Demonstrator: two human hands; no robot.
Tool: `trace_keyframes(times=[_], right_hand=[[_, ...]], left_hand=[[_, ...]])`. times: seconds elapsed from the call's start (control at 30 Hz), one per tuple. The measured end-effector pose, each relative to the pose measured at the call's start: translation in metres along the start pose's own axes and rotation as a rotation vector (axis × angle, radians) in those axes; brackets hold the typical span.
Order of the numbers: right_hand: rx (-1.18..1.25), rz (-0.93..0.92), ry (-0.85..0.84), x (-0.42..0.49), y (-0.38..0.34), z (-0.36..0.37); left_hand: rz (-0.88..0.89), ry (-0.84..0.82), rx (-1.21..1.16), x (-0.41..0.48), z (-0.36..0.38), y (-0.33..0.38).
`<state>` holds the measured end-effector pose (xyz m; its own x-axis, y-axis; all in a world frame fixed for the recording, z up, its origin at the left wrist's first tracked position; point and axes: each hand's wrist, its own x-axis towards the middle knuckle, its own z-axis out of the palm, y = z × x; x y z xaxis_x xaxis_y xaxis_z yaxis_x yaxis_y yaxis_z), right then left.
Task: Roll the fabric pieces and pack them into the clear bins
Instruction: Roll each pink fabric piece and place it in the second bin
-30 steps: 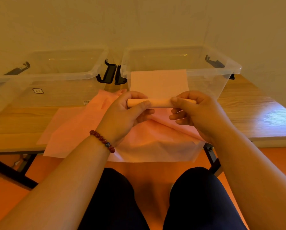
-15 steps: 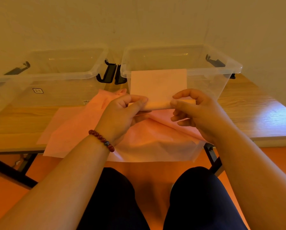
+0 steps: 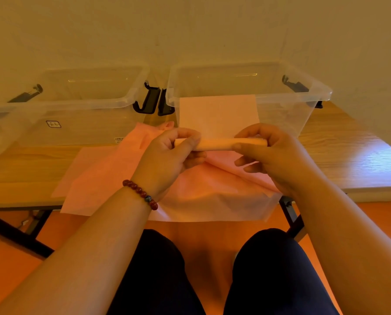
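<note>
A pale pink fabric piece [image 3: 218, 114] is partly wound into a tight roll [image 3: 217, 144], its flat end lying against the front wall of the right clear bin [image 3: 303, 96]. My left hand [image 3: 169, 155] pinches the roll's left end and my right hand [image 3: 274, 153] pinches its right end, both held above the table. More pink fabric pieces [image 3: 112, 178] lie spread under my hands, hanging over the table's front edge. The left clear bin [image 3: 83, 105] stands beside the right one.
Both bins stand open at the back of the wooden table [image 3: 349, 160], against the wall, with black latches [image 3: 153, 101] between them. The table's black legs [image 3: 15, 235] stand on an orange floor. My knees are below the table edge.
The roll has turned forward a little under my fingers, taking up more of the flat fabric. Both hands stay at its ends.
</note>
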<state>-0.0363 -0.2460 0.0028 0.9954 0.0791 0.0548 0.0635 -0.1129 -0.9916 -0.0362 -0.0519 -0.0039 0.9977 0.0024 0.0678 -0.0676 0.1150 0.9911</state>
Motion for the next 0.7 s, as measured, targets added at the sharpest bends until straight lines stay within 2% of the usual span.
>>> trace_keyframes(times=[0.23,0.5,0.7], right_hand=[[0.023,0.011,0.036,0.0039,-0.0045,0.0055],[0.032,0.018,0.023,0.0016,-0.0042,-0.0004],[0.041,0.021,0.087,0.0061,-0.0032,0.0030]], left_hand=[[-0.010,-0.048,0.010,0.0000,0.0048,0.0011],[-0.060,-0.013,0.003,-0.0005,0.0026,0.0001],[-0.027,-0.027,0.001,-0.0011,0.0009,0.0028]])
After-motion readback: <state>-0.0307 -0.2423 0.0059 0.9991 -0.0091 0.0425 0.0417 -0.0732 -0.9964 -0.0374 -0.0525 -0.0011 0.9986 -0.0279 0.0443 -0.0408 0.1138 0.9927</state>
